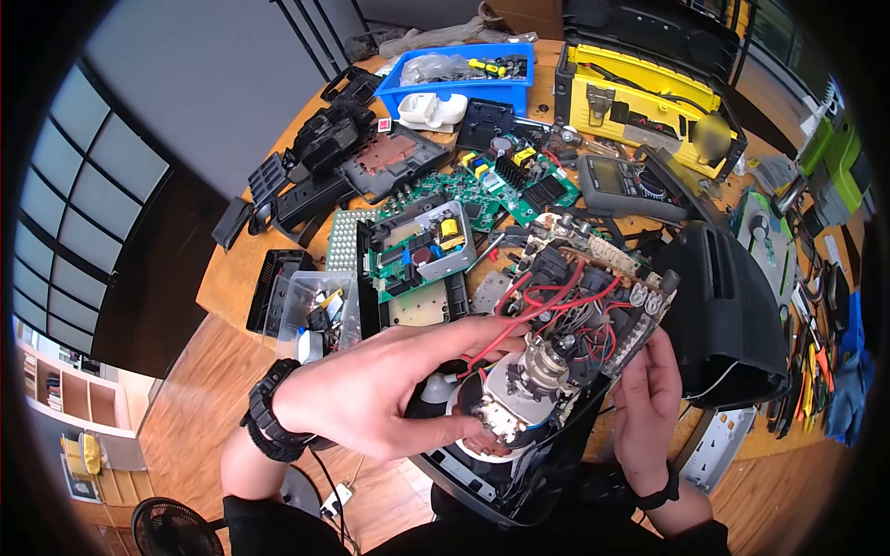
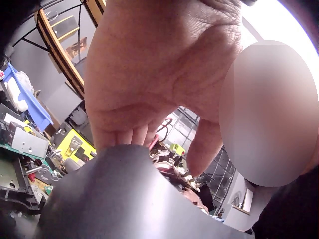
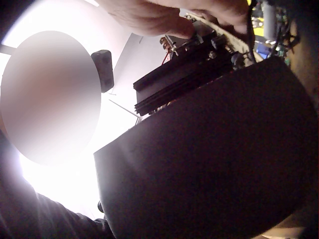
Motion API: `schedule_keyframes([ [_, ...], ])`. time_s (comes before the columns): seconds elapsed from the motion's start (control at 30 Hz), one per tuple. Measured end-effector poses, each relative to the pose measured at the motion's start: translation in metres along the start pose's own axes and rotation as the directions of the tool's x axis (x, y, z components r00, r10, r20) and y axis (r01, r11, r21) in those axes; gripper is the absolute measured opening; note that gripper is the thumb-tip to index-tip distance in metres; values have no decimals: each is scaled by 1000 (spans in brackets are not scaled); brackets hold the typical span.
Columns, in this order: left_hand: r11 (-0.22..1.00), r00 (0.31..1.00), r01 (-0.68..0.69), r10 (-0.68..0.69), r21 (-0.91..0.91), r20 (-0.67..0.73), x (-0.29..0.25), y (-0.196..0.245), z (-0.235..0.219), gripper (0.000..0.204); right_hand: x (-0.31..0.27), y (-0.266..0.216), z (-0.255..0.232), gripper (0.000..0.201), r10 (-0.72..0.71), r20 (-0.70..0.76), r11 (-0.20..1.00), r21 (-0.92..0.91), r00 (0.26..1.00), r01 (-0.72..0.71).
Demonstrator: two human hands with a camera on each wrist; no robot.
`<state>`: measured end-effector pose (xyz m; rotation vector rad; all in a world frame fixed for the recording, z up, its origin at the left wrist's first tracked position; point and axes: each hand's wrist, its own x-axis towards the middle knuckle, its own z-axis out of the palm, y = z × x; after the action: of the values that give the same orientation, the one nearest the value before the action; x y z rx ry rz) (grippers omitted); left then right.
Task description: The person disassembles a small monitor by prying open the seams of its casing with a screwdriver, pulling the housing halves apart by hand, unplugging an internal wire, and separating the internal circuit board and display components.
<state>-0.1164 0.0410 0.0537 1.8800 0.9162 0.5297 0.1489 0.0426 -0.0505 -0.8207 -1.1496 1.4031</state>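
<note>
A dusty circuit board [image 1: 640, 320] with red wires [image 1: 547, 301] stands tilted above an opened dark housing [image 1: 454, 477]. Beside it is what looks like a picture tube's neck assembly [image 1: 514, 398], with a silvery metal part and coppery windings. My left hand [image 1: 371, 389] spans this assembly, thumb on its near side and fingers reaching behind toward the wires. On the right, my right hand [image 1: 649, 389] grips the board's outer edge, thumb and fingers at its lower end. In the right wrist view, the fingers sit above a black finned piece [image 3: 174, 79]; the housing's dark wall [image 3: 199, 159] hides much below.
A black casing [image 1: 723, 306] stands right of the board. Green circuit boards [image 1: 417, 255], a multimeter [image 1: 630, 185] and a clear bin [image 1: 320, 310] surround the work. Farther back are a blue crate [image 1: 454, 93] and a yellow toolbox [image 1: 640, 120]. Hand tools [image 1: 807, 361] lie at right.
</note>
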Motion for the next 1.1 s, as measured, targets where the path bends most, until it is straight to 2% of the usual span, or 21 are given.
schedule_keyframes([
  [0.13,999,999,32,-32,21,-18,1,3,1,73,0,-1,3,44,35,-35,999,-1,999,-35],
  [0.3,998,997,65,-64,14,-38,1,4,3,69,3,1,7,44,-6,-80,1000,10,997,7],
  [0.6,991,991,132,-131,22,-20,1,7,1,68,0,0,0,44,9,-27,1000,-26,1000,-10],
  [0.7,997,997,73,-73,25,-16,0,3,0,69,0,5,-1,46,3,-39,1000,23,999,-2],
  [0.77,989,999,-29,35,144,-35,-1,0,2,76,0,6,-4,47,11,-29,1000,17,1000,-11],
  [0.8,989,999,-28,34,143,-37,-2,2,1,76,-1,6,-5,48,20,-25,1000,6,999,-20],
  [0.87,997,998,52,-51,63,-25,-2,5,1,68,-2,7,-6,48,17,-28,1000,1,999,-17],
  [1.03,1000,999,2,-1,18,-45,-7,0,-2,65,-1,4,-1,48,24,-36,1000,12,999,-24],
  [1.1,1000,998,-5,6,11,-58,-6,-1,-1,64,1,0,7,39,-4,-104,999,35,995,7],
])
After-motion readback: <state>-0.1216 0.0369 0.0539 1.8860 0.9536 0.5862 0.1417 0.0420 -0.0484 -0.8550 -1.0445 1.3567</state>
